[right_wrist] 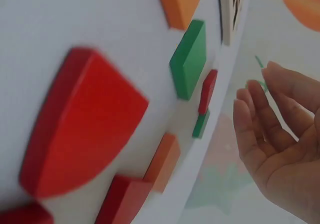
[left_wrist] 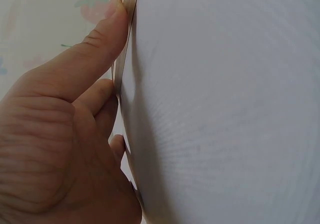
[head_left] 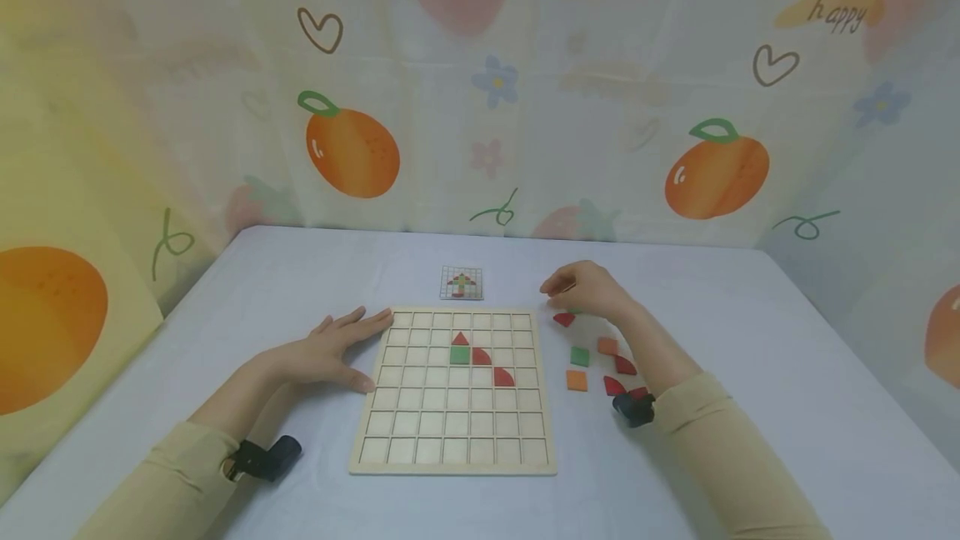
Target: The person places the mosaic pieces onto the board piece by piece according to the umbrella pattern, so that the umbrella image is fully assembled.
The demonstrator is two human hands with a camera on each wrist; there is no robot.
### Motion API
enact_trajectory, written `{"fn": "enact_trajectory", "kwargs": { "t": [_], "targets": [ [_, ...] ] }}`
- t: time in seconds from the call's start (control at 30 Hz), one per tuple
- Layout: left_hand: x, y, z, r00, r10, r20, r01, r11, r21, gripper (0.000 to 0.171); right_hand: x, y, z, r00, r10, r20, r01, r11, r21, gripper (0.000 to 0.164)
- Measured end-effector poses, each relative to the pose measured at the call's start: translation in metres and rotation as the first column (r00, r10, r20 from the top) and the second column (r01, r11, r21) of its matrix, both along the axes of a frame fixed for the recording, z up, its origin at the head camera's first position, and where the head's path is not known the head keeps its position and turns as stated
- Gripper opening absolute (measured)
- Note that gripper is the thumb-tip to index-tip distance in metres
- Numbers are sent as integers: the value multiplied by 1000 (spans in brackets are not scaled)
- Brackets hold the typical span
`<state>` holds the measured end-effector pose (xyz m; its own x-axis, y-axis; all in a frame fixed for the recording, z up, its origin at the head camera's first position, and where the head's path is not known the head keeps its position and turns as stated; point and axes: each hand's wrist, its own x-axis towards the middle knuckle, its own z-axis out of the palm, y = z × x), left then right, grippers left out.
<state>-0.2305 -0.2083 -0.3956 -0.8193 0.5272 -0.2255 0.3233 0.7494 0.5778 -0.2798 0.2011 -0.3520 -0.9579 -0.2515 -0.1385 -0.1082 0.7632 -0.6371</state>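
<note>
My left hand rests with spread fingers along the left edge of a wooden grid board; its thumb touches the rim in the left wrist view. On the board lie a red triangle, a green square below it, and two red quarter-circle pieces stepping down to the right. Right of the board's top corner, my right hand hovers over the table with loosely bent fingers. Nothing shows between its thumb and fingers in the right wrist view. Just below it is a red quarter-circle piece.
Loose pieces lie right of the board: a green square, an orange square, another orange piece and several red quarter-circles by the right forearm. Behind the board lies a small pattern card. A printed curtain hangs behind the table.
</note>
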Motion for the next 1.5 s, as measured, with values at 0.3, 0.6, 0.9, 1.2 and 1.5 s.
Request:
{"fn": "enact_trajectory", "kwargs": {
  "t": [0.3,0.6,0.9,1.2,1.5],
  "targets": [
    [0,1,0,1000,-8,-9,8,1000,-4,105,-1,19,-4,998,-61,26,60,998,23,32],
    [-2,0,-1,1000,-16,-16,16,1000,-8,107,-4,28,-9,994,-95,60,93,995,33,34],
    [-2,-1,-1,1000,-15,-13,15,1000,-7,106,-6,28,-15,994,-87,72,82,994,78,36],
    [-3,-1,-3,1000,-17,-12,17,1000,-9,105,-8,30,-22,995,-84,56,77,989,123,33],
    [-3,-1,-4,1000,-19,-14,19,1000,-10,105,-6,28,-20,999,-37,38,32,989,142,28]
  ]
}}
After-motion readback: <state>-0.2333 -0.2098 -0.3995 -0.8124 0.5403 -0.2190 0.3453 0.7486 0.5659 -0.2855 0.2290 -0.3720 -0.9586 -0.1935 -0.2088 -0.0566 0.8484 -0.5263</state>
